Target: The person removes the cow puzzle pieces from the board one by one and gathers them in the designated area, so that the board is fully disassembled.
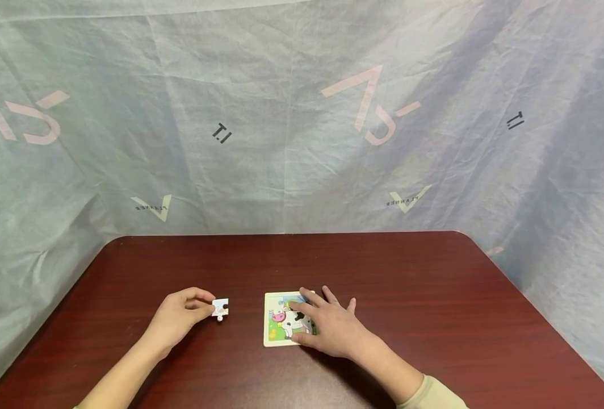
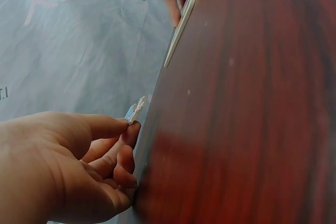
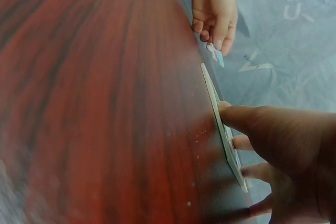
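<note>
In the head view my left hand pinches a small puzzle piece between thumb and forefinger, left of the puzzle board. The piece has a knob on its lower side and pale picture print; the left wrist view shows the same puzzle piece nearly edge-on at the fingertips. A square puzzle board with a pale border and a cow picture lies on the table. My right hand rests over its right side, fingers spread and thumb near the lower edge, hiding part of the picture.
The dark red wooden table has rounded far corners. Behind it and along both sides hangs a grey-white cloth with printed letters and marks.
</note>
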`<state>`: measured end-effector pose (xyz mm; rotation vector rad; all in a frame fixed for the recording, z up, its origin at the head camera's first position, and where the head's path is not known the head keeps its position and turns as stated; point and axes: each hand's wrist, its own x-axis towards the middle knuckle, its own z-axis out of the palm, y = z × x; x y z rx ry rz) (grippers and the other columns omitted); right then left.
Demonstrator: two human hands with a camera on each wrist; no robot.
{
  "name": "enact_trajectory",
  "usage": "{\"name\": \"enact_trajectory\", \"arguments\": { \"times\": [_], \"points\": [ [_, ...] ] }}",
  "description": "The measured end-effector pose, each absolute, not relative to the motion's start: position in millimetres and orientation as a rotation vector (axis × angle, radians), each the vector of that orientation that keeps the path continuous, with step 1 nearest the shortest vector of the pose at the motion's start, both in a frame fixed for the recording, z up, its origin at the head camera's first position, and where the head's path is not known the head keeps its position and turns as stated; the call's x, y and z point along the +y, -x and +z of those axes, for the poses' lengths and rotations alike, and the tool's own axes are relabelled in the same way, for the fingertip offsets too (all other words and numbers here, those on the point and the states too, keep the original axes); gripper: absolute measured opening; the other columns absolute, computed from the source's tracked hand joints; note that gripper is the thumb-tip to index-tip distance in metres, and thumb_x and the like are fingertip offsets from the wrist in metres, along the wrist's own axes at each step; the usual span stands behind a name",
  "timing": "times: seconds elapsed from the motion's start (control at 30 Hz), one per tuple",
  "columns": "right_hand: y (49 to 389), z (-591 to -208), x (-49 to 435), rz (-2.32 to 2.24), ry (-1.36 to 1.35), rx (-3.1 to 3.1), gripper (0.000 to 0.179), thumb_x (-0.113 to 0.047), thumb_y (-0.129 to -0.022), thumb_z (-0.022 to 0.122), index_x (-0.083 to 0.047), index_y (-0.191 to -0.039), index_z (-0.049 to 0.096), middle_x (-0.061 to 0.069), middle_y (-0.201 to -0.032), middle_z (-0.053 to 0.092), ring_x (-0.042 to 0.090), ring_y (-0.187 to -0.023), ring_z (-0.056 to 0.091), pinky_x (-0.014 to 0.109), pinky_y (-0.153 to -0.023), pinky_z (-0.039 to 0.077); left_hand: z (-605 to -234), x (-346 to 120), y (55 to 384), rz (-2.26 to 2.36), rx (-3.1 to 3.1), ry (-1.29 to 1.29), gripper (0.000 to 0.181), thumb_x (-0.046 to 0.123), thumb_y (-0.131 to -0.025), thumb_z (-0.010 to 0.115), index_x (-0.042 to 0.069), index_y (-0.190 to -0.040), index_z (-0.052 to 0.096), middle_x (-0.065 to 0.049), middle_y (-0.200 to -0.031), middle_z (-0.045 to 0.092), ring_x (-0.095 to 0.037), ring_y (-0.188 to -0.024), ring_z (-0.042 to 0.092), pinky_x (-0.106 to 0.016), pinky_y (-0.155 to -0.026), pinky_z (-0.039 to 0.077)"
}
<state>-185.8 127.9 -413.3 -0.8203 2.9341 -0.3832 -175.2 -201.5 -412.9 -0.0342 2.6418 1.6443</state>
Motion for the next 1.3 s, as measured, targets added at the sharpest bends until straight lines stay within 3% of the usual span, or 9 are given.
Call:
{"name": "enact_trajectory", "arguments": {
  "times": [1.3],
  "points": [
    [185,-412,128,-0.386,0.828,2.947,0.061,-0.056,-0.092,0.067,-0.034,-0.147,0.053,-0.001,-0.160,0.036,0.047,-0.144,0.030,0.088,-0.089,0.022,-410,-260,167,1.422,2.715,0.030,0.028,0.012,-0.093,0.071,-0.003,-0.116,0.068,-0.007,-0.100,0.071,-0.020,-0.088,0.061,-0.031,-0.071,0.048]
  ]
}}
